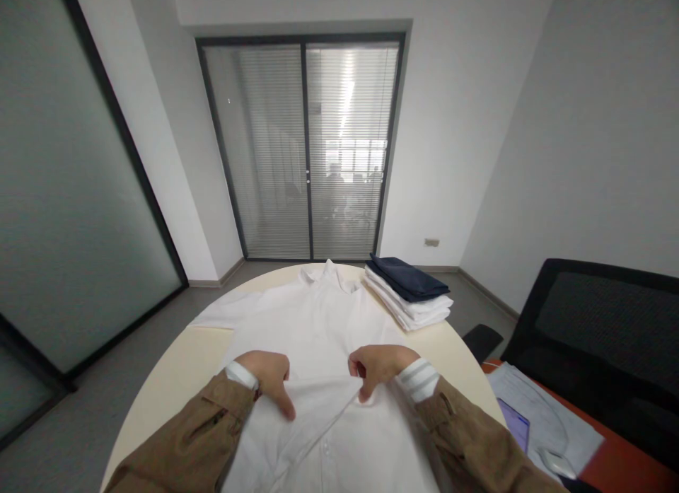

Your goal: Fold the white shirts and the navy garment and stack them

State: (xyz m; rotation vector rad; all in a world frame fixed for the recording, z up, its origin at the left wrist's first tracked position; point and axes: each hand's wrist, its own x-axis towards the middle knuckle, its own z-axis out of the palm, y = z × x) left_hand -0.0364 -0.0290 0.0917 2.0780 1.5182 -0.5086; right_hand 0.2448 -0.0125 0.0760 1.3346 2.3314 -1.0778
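A white button-up shirt [318, 323] lies spread flat on a round cream table [175, 366], collar pointing away from me. My left hand [269, 380] rests on the shirt's front near its middle, fingers curled and pinching the fabric. My right hand [379, 369] sits a little to the right, fingers closed on a fold of the same shirt front. Both arms wear brown sleeves with white cuffs showing.
A stack of folded clothes [408, 291], dark navy on top of white, sits at the table's far right. A black mesh chair [599, 337] stands to the right, with papers [535, 408] on an orange surface beside it. Glass sliding doors [305, 150] with blinds face me.
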